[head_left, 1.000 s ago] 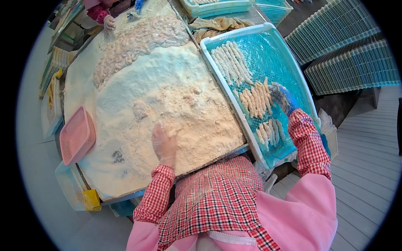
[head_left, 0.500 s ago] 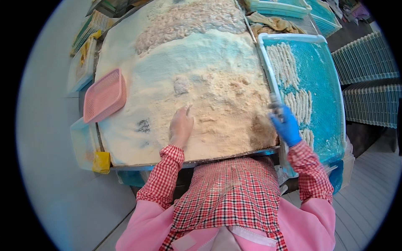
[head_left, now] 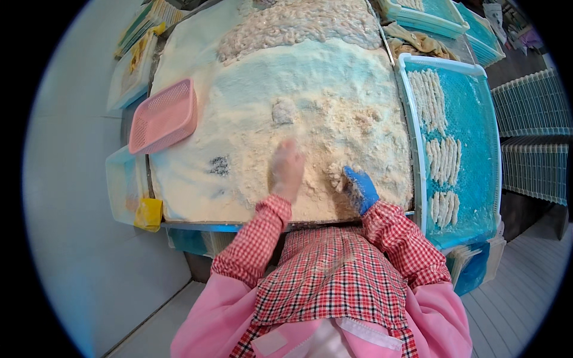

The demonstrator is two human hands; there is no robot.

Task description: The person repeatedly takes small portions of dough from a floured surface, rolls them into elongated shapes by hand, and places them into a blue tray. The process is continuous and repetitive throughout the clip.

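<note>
My bare left hand [head_left: 287, 170] hovers over or rests on the floury table top [head_left: 197, 197], its fingers smeared by motion. To its right, my right hand [head_left: 359, 190] in a blue glove is curled round a clump of pale breading crumbs [head_left: 338, 176] near the front edge; its fingertips are coated and partly buried. A small pale, flour-dusted lump [head_left: 283, 111] lies just beyond the left hand. On the right, a blue tray [head_left: 474, 128] with a white rim carries coated strips [head_left: 443, 161] in three groups.
At the far side, a wet mass of raw pale pieces [head_left: 304, 27] is spread out. A pink basket [head_left: 164, 116] sits on the left edge, a yellow cloth [head_left: 148, 213] at the front left corner. More trays [head_left: 425, 18] and a crumpled brown cloth [head_left: 418, 42] stand back right.
My right hand has come left from the tray's edge into the crumbs. My left hand has shifted a little. The view has moved slightly, so the table appears farther right.
</note>
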